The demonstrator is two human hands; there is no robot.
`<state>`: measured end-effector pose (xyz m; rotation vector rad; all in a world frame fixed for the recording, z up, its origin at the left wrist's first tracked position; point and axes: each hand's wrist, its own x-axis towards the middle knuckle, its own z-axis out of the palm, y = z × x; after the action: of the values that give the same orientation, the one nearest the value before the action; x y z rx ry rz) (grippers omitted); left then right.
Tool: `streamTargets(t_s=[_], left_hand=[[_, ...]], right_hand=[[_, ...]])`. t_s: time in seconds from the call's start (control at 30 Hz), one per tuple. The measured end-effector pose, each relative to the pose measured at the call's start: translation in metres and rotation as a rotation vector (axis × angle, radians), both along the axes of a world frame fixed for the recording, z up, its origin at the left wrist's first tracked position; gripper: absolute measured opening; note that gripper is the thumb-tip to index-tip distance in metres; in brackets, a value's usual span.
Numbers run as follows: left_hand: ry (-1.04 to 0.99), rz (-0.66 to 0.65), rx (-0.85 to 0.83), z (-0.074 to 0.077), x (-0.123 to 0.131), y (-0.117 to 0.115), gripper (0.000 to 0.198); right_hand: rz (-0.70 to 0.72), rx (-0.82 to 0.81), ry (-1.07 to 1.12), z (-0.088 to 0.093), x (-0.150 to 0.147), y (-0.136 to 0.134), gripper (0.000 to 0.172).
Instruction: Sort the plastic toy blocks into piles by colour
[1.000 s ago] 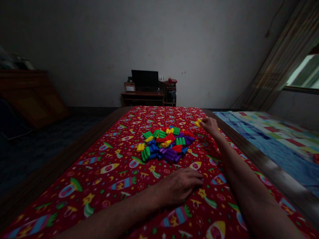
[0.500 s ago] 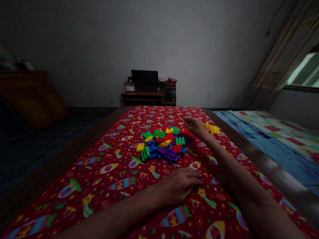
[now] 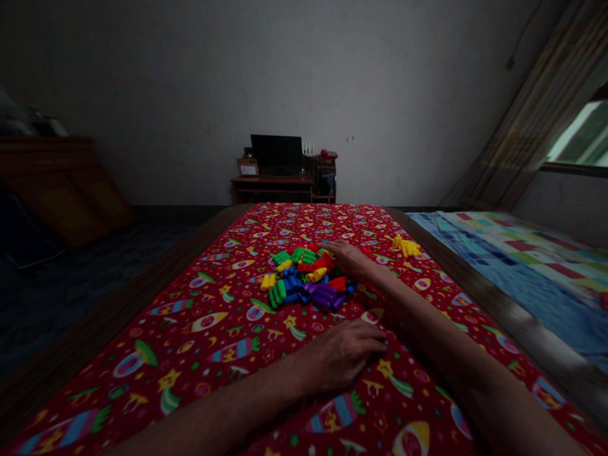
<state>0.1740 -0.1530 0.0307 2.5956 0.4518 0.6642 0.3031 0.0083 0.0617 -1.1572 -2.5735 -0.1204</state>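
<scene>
A pile of plastic toy blocks shaped like joined tubes (image 3: 323,291), in purple, blue, green, red and yellow, lies mid-table on the red patterned cloth (image 3: 199,354). Over its far right side reaches my right hand (image 3: 350,258), fingers stretched out and their tips down among the blocks near the red and yellow ones. It covers part of the pile, and I see nothing held in it. My left hand (image 3: 349,351) rests palm down on the cloth, in front of the pile, its fingers loosely bent and holding nothing. Apart to the right sits a small group of yellow blocks (image 3: 407,247).
Brown table edges (image 3: 441,269) run along both sides of the cloth. At the right is a bed with a checked cover (image 3: 513,253). A desk with a monitor (image 3: 276,154) stands against the far wall, and a wooden cabinet (image 3: 61,190) at the left.
My right hand has moved left and slightly down, from beside the yellow group onto the pile, and its closed fingers have stretched out. My left hand has stayed in place.
</scene>
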Motion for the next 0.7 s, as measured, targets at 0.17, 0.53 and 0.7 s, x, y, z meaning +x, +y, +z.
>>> streamTargets(t_s=[0.17,0.53,0.7], left_hand=[[0.029,0.003,0.041,0.001,0.002,-0.004,0.03],[0.071,0.636,0.49,0.028,-0.059,0.059,0.024],[0.075,0.688,0.367,0.022,-0.076,0.077,0.015]], right_hand=[[0.135,-0.088,0.018,0.001,-0.001,0.0,0.047],[-0.509,0.143,0.291,0.027,0.066,0.013,0.032],[-0.784,0.078,0.166,0.016,0.099,0.015,0.033]])
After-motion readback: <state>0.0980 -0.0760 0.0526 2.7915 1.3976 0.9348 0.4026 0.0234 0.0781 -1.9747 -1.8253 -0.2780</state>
